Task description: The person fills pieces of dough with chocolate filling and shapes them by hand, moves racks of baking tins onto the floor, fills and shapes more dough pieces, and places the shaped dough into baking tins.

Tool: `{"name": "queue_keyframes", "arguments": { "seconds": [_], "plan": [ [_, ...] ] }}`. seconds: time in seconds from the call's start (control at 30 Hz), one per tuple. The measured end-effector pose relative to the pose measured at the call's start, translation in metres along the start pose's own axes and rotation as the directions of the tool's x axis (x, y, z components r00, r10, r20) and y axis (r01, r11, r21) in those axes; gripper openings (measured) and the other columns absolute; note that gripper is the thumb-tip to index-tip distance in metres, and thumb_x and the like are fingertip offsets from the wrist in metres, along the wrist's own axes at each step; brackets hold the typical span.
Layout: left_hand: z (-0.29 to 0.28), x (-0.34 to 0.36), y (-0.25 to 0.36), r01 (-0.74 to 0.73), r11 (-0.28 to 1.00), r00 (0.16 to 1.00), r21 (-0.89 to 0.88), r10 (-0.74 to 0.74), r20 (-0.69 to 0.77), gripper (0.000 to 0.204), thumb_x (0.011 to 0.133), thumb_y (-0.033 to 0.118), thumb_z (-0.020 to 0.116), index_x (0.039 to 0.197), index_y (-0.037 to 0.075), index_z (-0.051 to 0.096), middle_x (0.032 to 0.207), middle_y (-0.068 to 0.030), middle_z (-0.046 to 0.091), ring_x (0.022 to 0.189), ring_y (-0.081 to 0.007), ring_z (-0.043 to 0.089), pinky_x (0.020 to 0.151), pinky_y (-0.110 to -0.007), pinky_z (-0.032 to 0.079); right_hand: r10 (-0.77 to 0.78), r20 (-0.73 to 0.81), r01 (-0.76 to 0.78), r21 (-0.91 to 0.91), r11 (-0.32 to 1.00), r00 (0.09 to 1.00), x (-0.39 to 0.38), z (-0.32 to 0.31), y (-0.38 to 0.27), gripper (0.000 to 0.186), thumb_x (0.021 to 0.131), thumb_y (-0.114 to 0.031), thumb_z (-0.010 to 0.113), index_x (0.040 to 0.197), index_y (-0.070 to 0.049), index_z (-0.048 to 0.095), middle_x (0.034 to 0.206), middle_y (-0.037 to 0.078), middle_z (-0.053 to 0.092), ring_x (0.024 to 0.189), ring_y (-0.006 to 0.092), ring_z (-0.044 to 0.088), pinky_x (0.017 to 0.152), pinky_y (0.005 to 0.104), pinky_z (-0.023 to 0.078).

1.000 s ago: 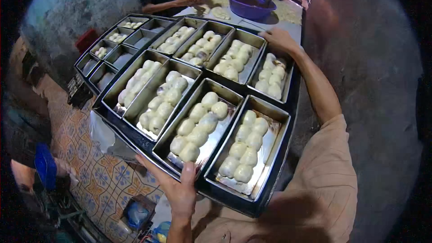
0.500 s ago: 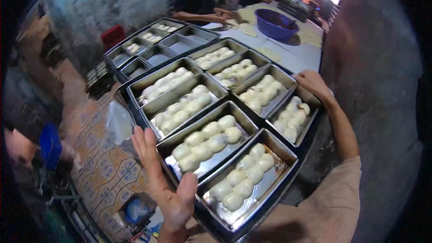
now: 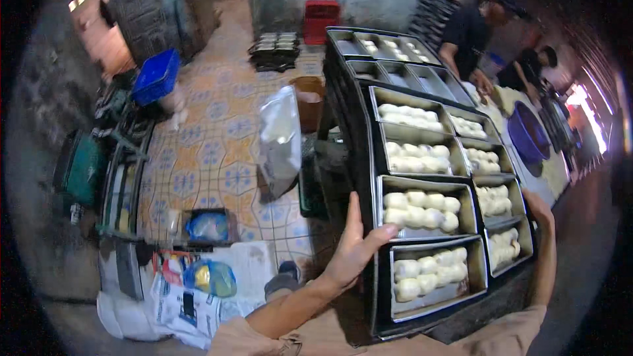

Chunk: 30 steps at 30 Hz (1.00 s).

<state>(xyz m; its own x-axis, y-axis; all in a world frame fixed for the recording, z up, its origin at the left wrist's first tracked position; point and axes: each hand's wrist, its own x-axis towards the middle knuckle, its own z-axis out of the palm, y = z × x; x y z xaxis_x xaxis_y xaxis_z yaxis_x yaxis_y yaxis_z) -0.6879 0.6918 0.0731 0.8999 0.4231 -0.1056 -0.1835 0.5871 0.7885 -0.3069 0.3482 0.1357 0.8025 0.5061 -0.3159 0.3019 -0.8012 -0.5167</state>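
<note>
A large black tray point(image 3: 373, 270) holds several metal pans of pale dough balls point(image 3: 422, 209). My left hand point(image 3: 355, 250) grips the tray's left rim, thumb lying over the edge beside a filled pan point(image 3: 432, 278). Across the tray, my right hand point(image 3: 538, 208) holds the right rim, its fingers mostly hidden behind the pans. Beyond this tray sits a stack of similar black trays point(image 3: 343, 86); the pans point(image 3: 395, 49) on top are partly filled.
On the tiled floor to the left stand a white plastic bag point(image 3: 280, 138), a brown bucket point(image 3: 307, 95), a blue crate point(image 3: 155, 76), a red crate point(image 3: 321, 20) and stacked pans point(image 3: 277, 49). Two other people point(image 3: 473, 34) work at a table holding a purple basin point(image 3: 527, 135).
The view has swung left, so the tray now sits at the right. My left hand shifted from the near edge to the left rim. My right hand stays on the right rim.
</note>
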Motion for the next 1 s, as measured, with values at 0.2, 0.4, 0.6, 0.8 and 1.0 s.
{"name": "queue_keyframes", "arguments": {
  "seconds": [0.2,0.4,0.6,0.8,1.0],
  "plan": [
    [0.003,0.007,-0.005,-0.059,0.973,0.998,-0.225,0.057,-0.013,0.067,0.087,0.018,0.071,0.141,0.002,0.034,0.123,-0.0099,0.056,0.111,-0.0168,0.055,0.099,-0.033,0.045,0.176,0.057,-0.185,0.258,0.948,0.983,0.027,-0.014,0.063,0.049,0.1,-0.039,0.048,0.128,0.0,0.057,0.117,0.013,0.063,0.106,0.0203,0.059,0.095,0.0336,0.045],
    [-0.003,0.012,-0.005,-0.068,0.989,0.997,-0.129,0.064,-0.033,0.071,0.08,0.007,0.062,0.144,0.0,0.032,0.122,-0.0074,0.054,0.108,-0.015,0.053,0.098,-0.029,0.043,0.139,-0.075,-0.12,0.215,0.969,0.987,0.01,-0.019,0.078,0.049,0.101,-0.039,0.047,0.129,0.0,0.057,0.12,0.014,0.062,0.109,0.0214,0.058,0.096,0.0334,0.044],
    [-0.03,0.014,0.013,-0.109,0.986,0.991,-0.128,0.117,0.062,0.084,0.083,0.011,0.065,0.152,-0.002,0.018,0.134,-0.0094,0.047,0.122,-0.0158,0.045,0.107,-0.029,0.034,0.092,-0.239,-0.073,0.09,0.993,0.967,-0.023,-0.029,0.076,0.049,0.101,-0.038,0.046,0.129,0.001,0.056,0.123,0.014,0.06,0.112,0.0226,0.056,0.098,0.0331,0.043],
    [-0.083,0.033,0.036,-0.187,0.924,0.947,-0.334,0.26,0.188,0.084,0.083,0.006,0.064,0.149,-0.007,0.013,0.135,-0.0117,0.044,0.12,-0.0161,0.046,0.107,-0.03,0.037,0.02,-0.402,-0.066,-0.101,0.993,0.915,-0.062,-0.023,0.019,0.049,0.102,-0.037,0.045,0.13,0.001,0.055,0.125,0.015,0.059,0.114,0.0237,0.055,0.099,0.0329,0.042],
    [-0.187,0.062,0.068,-0.191,0.925,0.921,-0.329,0.285,0.266,0.085,0.083,0.016,0.065,0.15,-0.003,0.017,0.142,-0.0114,0.039,0.131,-0.0172,0.036,0.112,-0.032,0.028,0.012,-0.507,-0.147,-0.227,0.963,0.862,-0.079,0.052,-0.081,0.049,0.103,-0.037,0.044,0.13,0.002,0.055,0.128,0.016,0.057,0.117,0.0248,0.054,0.1,0.0327,0.041]
  ]
}}
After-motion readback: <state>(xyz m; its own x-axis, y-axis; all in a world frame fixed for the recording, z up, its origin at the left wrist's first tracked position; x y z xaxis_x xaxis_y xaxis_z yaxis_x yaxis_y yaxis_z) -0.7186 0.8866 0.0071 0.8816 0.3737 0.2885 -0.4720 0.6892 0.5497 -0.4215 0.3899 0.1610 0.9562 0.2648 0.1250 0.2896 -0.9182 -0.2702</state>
